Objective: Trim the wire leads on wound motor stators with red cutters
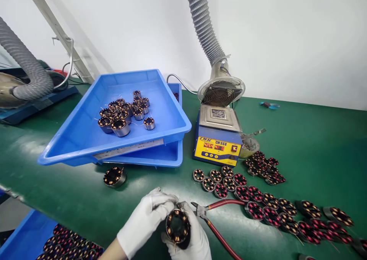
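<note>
A single head-worn camera looks forward and down across the counter [309, 145], the hands [147, 216] close below, the white wall [286, 42] farther back.

- Wears a wrinkled white fabric glove [140, 223] on the left hand [150, 212].
- Bares the left forearm [114, 251] above it.
- Wears a matching white glove [198, 242] on the right hand [195, 229].

A plain white wall [292, 42] rises behind a glossy green tabletop [321, 145]; a pale post [56, 28] slants across the left side, a soft shadow [82, 42] beside it, and light leaves a whitish sheen [28, 147] at the tabletop's left
</note>
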{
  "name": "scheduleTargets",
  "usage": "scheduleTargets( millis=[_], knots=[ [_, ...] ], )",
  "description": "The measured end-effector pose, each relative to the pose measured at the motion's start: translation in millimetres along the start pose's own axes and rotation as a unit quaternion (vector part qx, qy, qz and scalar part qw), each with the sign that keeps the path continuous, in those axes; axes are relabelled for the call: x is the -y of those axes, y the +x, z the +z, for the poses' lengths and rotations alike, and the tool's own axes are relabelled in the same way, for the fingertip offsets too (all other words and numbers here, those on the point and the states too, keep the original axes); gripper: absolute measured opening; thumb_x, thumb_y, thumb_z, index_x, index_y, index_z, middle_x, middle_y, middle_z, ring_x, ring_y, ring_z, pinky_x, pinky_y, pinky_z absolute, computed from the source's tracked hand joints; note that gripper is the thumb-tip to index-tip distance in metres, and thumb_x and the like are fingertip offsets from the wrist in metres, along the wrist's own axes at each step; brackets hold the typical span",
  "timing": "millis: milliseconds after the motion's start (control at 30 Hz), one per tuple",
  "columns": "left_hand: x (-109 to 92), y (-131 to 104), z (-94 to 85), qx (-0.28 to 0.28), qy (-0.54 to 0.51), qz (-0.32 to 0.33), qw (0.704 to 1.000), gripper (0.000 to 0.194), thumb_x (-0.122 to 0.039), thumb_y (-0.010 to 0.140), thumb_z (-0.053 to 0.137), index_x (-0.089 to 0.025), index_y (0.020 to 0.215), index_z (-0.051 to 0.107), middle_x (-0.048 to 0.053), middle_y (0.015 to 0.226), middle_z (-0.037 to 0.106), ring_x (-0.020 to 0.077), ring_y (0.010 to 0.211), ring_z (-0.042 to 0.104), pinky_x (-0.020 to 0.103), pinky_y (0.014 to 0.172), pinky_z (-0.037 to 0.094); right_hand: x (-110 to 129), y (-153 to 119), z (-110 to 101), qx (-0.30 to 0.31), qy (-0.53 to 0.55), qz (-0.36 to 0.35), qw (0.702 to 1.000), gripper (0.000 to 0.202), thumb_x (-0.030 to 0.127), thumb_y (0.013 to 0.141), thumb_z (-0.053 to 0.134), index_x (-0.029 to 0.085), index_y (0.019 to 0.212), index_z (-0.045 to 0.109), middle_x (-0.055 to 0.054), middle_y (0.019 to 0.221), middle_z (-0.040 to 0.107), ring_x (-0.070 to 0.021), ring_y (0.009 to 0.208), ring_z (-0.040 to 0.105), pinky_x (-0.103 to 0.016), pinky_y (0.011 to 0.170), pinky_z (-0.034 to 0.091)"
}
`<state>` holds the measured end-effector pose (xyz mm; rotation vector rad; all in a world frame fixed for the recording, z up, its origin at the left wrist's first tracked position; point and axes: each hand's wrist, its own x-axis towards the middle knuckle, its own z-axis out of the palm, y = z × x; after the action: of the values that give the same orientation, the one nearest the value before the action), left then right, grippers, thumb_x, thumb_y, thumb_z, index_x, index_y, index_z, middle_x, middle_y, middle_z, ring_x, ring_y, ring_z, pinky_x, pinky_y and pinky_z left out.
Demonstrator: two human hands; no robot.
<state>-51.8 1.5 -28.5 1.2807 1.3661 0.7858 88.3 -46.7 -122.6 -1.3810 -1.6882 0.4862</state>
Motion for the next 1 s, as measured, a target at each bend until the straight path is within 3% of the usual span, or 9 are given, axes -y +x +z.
scheduleTargets(
  millis=[100,200,367,433,533,667,833,900,1000],
  knots=[
    [-7.0,4.7,-5.1,0.046,0.006,0.004,0.999,0.025,-0.03,0.077,0.049,-0.018,0.063,0.067,0.002,0.063,0.063,0.02,0.067,0.054,0.029,0.075,0.043,-0.3,0.4,-1.3,0.006,-0.01,-0.005,1.0,0.065,0.033,0.068,0.067,0.018,0.127,0.044,-0.013,0.106,0.066,-0.0291,0.09,0.065,-0.039,0.078,0.055],
    [-10.1,6.6,-10.4,0.057,-0.007,-0.018,0.998,0.026,-0.034,0.075,0.052,-0.017,0.061,0.067,0.003,0.063,0.063,0.0198,0.065,0.055,0.026,0.063,0.044,-0.2,1.8,-2.3,0.001,-0.021,-0.02,1.0,0.062,0.034,0.069,0.066,0.018,0.125,0.045,-0.013,0.106,0.066,-0.0294,0.089,0.065,-0.04,0.077,0.055],
    [-11.1,5.9,-16.6,-0.039,-0.09,-0.088,0.991,0.039,-0.041,0.065,0.062,-0.016,0.093,0.069,0.008,0.093,0.069,0.0258,0.09,0.061,0.03,0.077,0.047,0.5,3.2,-3.3,0.004,-0.024,-0.025,0.999,0.066,0.036,0.066,0.069,0.018,0.125,0.045,-0.013,0.106,0.066,-0.0303,0.09,0.065,-0.04,0.076,0.055],
    [-9.4,7.3,-14.5,-0.006,-0.109,-0.09,0.99,0.041,-0.035,0.06,0.067,-0.016,0.096,0.068,0.009,0.096,0.068,0.026,0.09,0.061,0.031,0.078,0.048,1.1,3.2,-4.0,0.004,-0.017,-0.018,1.0,0.066,0.035,0.066,0.069,0.018,0.126,0.045,-0.013,0.107,0.065,-0.0305,0.092,0.064,-0.04,0.077,0.055],
    [-6.9,11.7,-5.0,0.025,-0.141,-0.105,0.984,0.026,-0.027,0.053,0.067,-0.015,0.076,0.07,0.006,0.076,0.069,0.0222,0.072,0.061,0.029,0.067,0.049,2.4,2.8,-5.1,0.009,-0.01,-0.001,1.0,0.067,0.033,0.067,0.069,0.018,0.127,0.045,-0.013,0.109,0.065,-0.0305,0.093,0.064,-0.04,0.078,0.055],
    [-10.8,15.3,9.5,-0.075,-0.182,-0.145,0.97,0.017,-0.026,0.044,0.066,-0.014,0.055,0.065,0.005,0.06,0.064,0.0174,0.058,0.056,0.026,0.057,0.045,3.5,1.0,-3.9,0.01,-0.014,0.014,1.0,0.071,0.033,0.065,0.07,0.018,0.129,0.044,-0.013,0.11,0.065,-0.0311,0.093,0.064,-0.04,0.076,0.056],
    [-16.6,13.9,20.3,-0.167,-0.213,-0.179,0.946,0.022,-0.031,0.038,0.067,-0.015,0.052,0.063,0.007,0.057,0.064,0.0212,0.059,0.059,0.031,0.06,0.048,1.2,-1.9,-0.7,0.015,-0.022,0.027,0.999,0.076,0.032,0.061,0.073,0.02,0.13,0.042,-0.013,0.11,0.064,-0.0322,0.095,0.063,-0.041,0.076,0.056],
    [-15.7,13.9,22.8,-0.182,-0.237,-0.173,0.939,0.029,-0.028,0.034,0.07,-0.015,0.06,0.065,0.009,0.065,0.067,0.0244,0.066,0.062,0.033,0.065,0.05,-0.2,-2.3,-1.0,0.018,-0.019,0.026,0.999,0.075,0.031,0.062,0.072,0.019,0.13,0.043,-0.013,0.11,0.064,-0.0319,0.094,0.064,-0.041,0.076,0.056],
    [-13.0,15.2,25.1,-0.154,-0.248,-0.16,0.943,0.037,-0.023,0.033,0.07,-0.016,0.069,0.068,0.009,0.074,0.07,0.0261,0.074,0.063,0.034,0.071,0.051,-0.5,-1.2,-3.2,0.019,-0.015,0.024,0.999,0.073,0.031,0.064,0.07,0.017,0.13,0.042,-0.014,0.111,0.064,-0.0314,0.093,0.064,-0.04,0.076,0.056]
  ],
)
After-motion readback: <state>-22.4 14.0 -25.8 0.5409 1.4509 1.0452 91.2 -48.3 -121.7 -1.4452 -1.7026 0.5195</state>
